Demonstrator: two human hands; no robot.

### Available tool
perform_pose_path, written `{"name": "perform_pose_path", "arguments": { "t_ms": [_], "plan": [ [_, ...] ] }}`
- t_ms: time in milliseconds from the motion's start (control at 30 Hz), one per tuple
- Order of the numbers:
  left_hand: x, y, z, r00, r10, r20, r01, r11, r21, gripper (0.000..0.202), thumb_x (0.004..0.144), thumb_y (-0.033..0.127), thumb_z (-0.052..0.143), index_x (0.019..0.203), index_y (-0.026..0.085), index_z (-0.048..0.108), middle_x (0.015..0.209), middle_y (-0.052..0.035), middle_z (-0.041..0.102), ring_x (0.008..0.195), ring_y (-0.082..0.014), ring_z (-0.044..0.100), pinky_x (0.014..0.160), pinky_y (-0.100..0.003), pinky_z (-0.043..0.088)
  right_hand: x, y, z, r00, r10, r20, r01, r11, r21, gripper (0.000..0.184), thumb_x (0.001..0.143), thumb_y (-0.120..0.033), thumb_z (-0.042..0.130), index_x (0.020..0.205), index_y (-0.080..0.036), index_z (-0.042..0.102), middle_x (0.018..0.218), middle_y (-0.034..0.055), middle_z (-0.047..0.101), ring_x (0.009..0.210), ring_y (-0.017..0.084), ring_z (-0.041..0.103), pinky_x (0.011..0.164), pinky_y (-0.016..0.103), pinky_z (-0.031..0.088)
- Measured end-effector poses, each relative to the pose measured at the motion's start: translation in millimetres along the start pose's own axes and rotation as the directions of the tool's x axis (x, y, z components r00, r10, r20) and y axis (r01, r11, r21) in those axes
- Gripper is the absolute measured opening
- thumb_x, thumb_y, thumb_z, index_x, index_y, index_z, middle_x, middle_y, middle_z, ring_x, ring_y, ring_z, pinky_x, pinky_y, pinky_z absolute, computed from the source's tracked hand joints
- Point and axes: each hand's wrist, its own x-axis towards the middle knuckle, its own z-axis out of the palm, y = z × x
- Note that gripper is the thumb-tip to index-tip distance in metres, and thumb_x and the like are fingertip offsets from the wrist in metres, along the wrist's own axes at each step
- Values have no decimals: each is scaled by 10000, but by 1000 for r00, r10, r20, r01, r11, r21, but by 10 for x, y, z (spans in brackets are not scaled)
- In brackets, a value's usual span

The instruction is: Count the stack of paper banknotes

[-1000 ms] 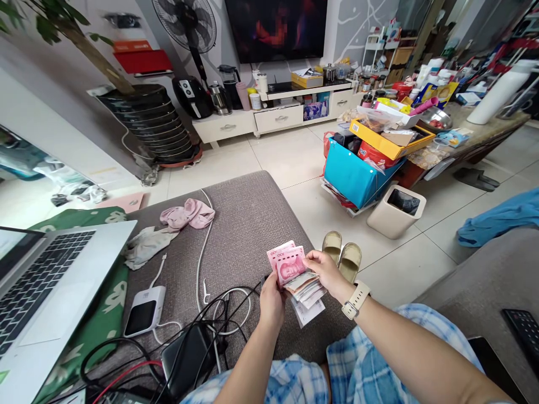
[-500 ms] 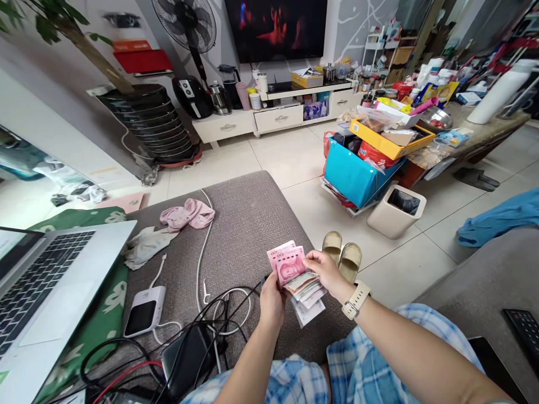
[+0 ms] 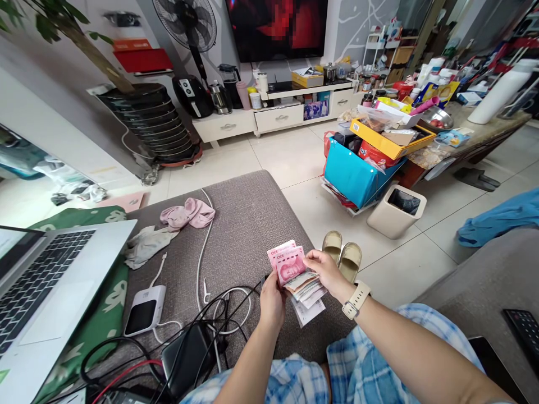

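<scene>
A fanned stack of banknotes [image 3: 295,276], pink ones on top, is held over the near right corner of a grey upholstered ottoman [image 3: 240,224]. My left hand [image 3: 272,303] grips the stack from below with the thumb on the notes. My right hand [image 3: 326,272], with a pale watch on its wrist, pinches the upper right edge of the stack. Both hands are closed on the notes.
On the ottoman lie an open laptop [image 3: 46,280] on a green cloth, a small white device [image 3: 145,311], tangled cables [image 3: 210,314], a dark power bank [image 3: 187,356] and pink cloth [image 3: 187,213]. Beige slippers [image 3: 343,255], a bin [image 3: 396,210] and a blue box [image 3: 356,177] stand on the tiled floor.
</scene>
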Motion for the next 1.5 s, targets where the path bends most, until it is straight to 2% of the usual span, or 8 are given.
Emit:
{"name": "perform_pose_path", "arguments": {
  "t_ms": [167,333,433,533,633,767,1000,1500],
  "plan": [
    [16,-22,-15,1000,3,-8,-3,1000,0,236,713,338,667,853,158,729,798,-31,731,687,-168,628,647,-266,486,-17,-12,5,1000,4,-2,-4,1000,21,314,812,-495,657,714,-207,580,705,-6,597,671,184,561,654,315,421],
    [-3,19,25,999,-31,22,32,999,-30,335,740,383,685,938,117,730,954,-109,755,839,-236,691,771,-333,517,-14,-3,5,999,-5,32,2,997,79,380,838,-576,609,746,-207,605,639,-5,589,620,179,557,639,316,421],
    [-28,48,43,998,-37,47,38,999,-21,363,745,380,686,965,94,727,994,-142,752,885,-268,703,827,-374,516,-9,-11,3,998,-30,59,25,996,84,368,844,-537,627,709,-198,581,596,-12,577,588,161,540,649,312,419],
    [-40,59,46,999,-42,30,43,999,-22,368,731,373,702,961,87,723,981,-151,752,867,-271,705,827,-387,517,3,-2,-1,999,-11,31,9,999,41,335,785,-489,709,710,-195,565,623,-21,576,602,154,536,648,304,417],
    [-40,59,41,999,-34,13,34,999,-27,370,696,379,742,929,93,721,949,-141,754,833,-261,703,808,-376,516,16,21,-7,1000,4,-21,-4,1000,1,320,736,-451,758,773,-198,565,680,-31,567,626,148,526,632,289,405],
    [-41,61,36,999,-34,23,34,999,-26,372,661,370,785,918,109,718,902,-113,756,789,-237,694,793,-357,509,21,26,-6,998,-27,-63,24,998,-51,313,734,-424,762,847,-197,579,790,-15,584,746,167,552,705,296,416],
    [-37,50,25,999,-40,24,41,999,-17,385,642,383,799,913,122,718,872,-89,747,765,-224,683,761,-343,503,15,-4,2,999,-46,-4,45,996,-81,333,791,-486,684,706,-187,564,703,-11,566,689,167,530,658,296,395],
    [22,-15,-18,998,-59,-28,59,998,-9,339,726,433,677,905,147,711,858,-66,738,788,-217,670,723,-315,507,6,-14,4,1000,-16,0,16,999,-36,315,786,-482,674,712,-192,576,697,-10,576,664,165,531,643,296,398]
  ]
}}
